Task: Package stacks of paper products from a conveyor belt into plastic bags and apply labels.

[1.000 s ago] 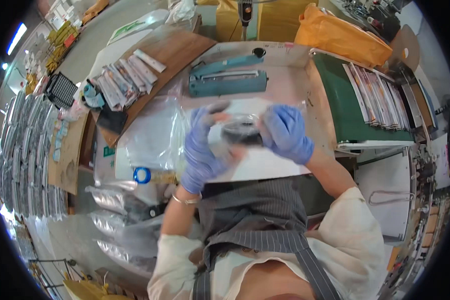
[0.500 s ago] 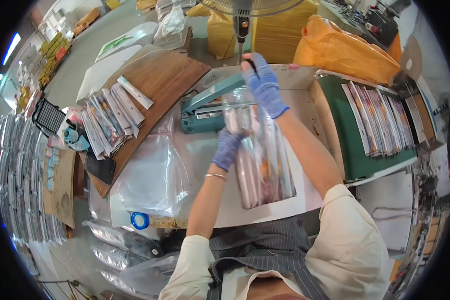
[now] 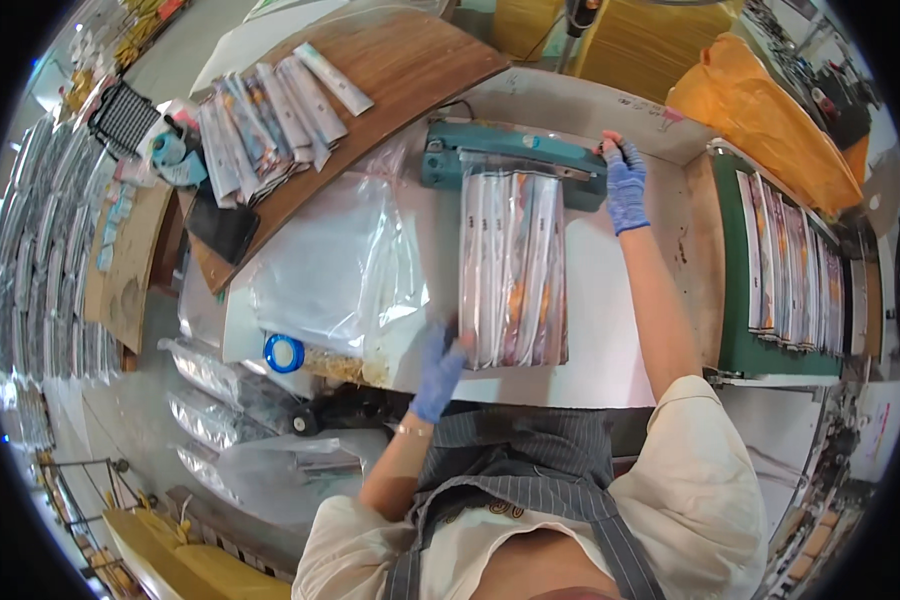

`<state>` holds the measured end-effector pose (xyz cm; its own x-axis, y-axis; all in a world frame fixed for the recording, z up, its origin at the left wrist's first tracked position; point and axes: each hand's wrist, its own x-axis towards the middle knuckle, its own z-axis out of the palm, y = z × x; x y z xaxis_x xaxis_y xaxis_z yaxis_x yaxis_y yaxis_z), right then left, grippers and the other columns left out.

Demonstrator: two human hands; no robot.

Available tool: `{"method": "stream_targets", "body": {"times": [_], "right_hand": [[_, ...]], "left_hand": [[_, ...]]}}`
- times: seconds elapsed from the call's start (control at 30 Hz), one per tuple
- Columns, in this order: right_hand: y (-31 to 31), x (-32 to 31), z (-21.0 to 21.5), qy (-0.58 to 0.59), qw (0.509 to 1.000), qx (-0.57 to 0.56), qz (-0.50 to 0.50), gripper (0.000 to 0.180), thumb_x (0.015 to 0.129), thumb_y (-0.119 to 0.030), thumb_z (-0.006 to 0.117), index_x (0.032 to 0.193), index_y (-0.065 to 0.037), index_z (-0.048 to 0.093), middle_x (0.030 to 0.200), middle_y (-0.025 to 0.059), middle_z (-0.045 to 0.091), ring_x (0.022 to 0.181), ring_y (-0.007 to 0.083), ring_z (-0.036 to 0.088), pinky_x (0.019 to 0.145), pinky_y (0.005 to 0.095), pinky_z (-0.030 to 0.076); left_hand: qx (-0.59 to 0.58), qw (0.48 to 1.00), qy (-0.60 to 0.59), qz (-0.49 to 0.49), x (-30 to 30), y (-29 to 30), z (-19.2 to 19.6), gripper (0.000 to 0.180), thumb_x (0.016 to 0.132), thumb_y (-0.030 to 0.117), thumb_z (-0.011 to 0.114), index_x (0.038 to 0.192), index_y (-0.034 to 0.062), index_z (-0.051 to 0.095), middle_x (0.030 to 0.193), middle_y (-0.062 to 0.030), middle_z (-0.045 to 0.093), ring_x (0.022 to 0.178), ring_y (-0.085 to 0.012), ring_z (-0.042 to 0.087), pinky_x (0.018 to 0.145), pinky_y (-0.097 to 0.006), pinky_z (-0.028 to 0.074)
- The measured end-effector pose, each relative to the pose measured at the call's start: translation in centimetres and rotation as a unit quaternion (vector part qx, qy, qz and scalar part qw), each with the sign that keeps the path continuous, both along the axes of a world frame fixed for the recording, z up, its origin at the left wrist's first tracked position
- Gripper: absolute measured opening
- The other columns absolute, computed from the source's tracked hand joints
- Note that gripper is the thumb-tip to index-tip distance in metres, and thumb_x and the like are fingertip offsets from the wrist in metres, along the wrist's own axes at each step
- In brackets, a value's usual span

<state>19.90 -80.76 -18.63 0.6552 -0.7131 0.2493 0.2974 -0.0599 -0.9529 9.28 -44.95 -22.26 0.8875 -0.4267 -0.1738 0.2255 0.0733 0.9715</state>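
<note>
A teal bar heat sealer (image 3: 530, 150) stands at the back of the white worktable, its top arm lowered. My right hand (image 3: 625, 185), in a blue glove with bare fingertips, is closed round the right end of that arm. The open end of a clear plastic bag (image 3: 513, 270) lies under the arm; several slim, long printed packets lie side by side inside it. My left hand (image 3: 438, 375), also gloved and slightly blurred, is beside the bag's lower left corner. Its fingers are stretched out and apart, and I cannot make out whether they touch the bag.
Flat clear bags (image 3: 325, 265) are stacked left of the filled one. A blue tape roll (image 3: 284, 353) sits at the front left edge. More packets lie on a brown board (image 3: 410, 70) and on a green tray (image 3: 732, 260) at right. An orange sack (image 3: 760, 120) stands behind.
My right hand has brought the sealer's raised arm down. The bag has gone from held and tilted to flat, its top under the arm. My left hand has let go and moved toward me.
</note>
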Motion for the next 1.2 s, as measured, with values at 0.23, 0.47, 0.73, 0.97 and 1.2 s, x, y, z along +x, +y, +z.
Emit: {"method": "stream_targets", "body": {"times": [0.23,0.47,0.73,0.97,1.2], "right_hand": [[4.8,-2.5,0.5,0.143,0.854,-0.446,-0.225,0.038,0.085,-0.014,0.052,0.121,-0.003,0.047,0.105,0.0169,0.056,0.095,0.0274,0.053,0.083,0.0367,0.042],[18.8,-12.4,-3.6,0.265,0.851,-0.451,0.047,0.051,0.076,-0.032,0.06,0.124,-0.022,0.05,0.137,0.0216,0.029,0.119,0.0417,0.034,0.097,0.0453,0.031],[26.7,-12.4,1.9,0.137,0.873,-0.449,0.133,0.038,0.073,-0.021,0.067,0.107,-0.007,0.058,0.125,0.0188,0.041,0.112,0.0349,0.042,0.094,0.0381,0.035],[29.1,-7.2,3.4,0.023,0.971,-0.207,0.113,0.016,0.074,-0.003,0.063,0.088,0.003,0.06,0.103,0.0144,0.051,0.093,0.0234,0.051,0.077,0.0279,0.043],[27.6,-12.1,5.2,0.081,0.944,-0.28,0.156,0.004,0.074,-0.001,0.056,0.076,0.002,0.058,0.1,0.0133,0.053,0.09,0.0258,0.052,0.078,0.0318,0.041]], "left_hand": [[0.165,0.969,-0.146,0.112,1.8,6.6,3.4,0.013,0.088,0.009,0.046,0.083,0.0014,0.055,0.07,-0.004,0.057,0.059,-0.0099,0.054,0.056,-0.025,0.044],[0.313,0.826,-0.469,-0.008,12.7,12.0,4.6,0.017,0.075,0.012,0.063,0.087,0.0032,0.055,0.107,-0.0179,0.056,0.101,-0.0338,0.052,0.083,-0.036,0.043],[0.202,0.882,-0.423,0.033,12.4,10.9,4.4,0.012,0.071,0.003,0.062,0.082,0.0005,0.058,0.107,-0.0149,0.059,0.106,-0.0318,0.052,0.089,-0.035,0.041],[0.34,0.848,-0.383,0.133,11.2,8.4,10.3,0.01,0.079,0.012,0.053,0.085,0.0052,0.059,0.097,-0.0154,0.058,0.096,-0.0331,0.053,0.086,-0.039,0.041],[0.414,0.608,-0.672,0.083,6.2,5.3,11.9,0.028,0.077,0.015,0.055,0.104,0.0066,0.058,0.105,-0.0128,0.056,0.1,-0.0353,0.05,0.088,-0.042,0.037]]}}
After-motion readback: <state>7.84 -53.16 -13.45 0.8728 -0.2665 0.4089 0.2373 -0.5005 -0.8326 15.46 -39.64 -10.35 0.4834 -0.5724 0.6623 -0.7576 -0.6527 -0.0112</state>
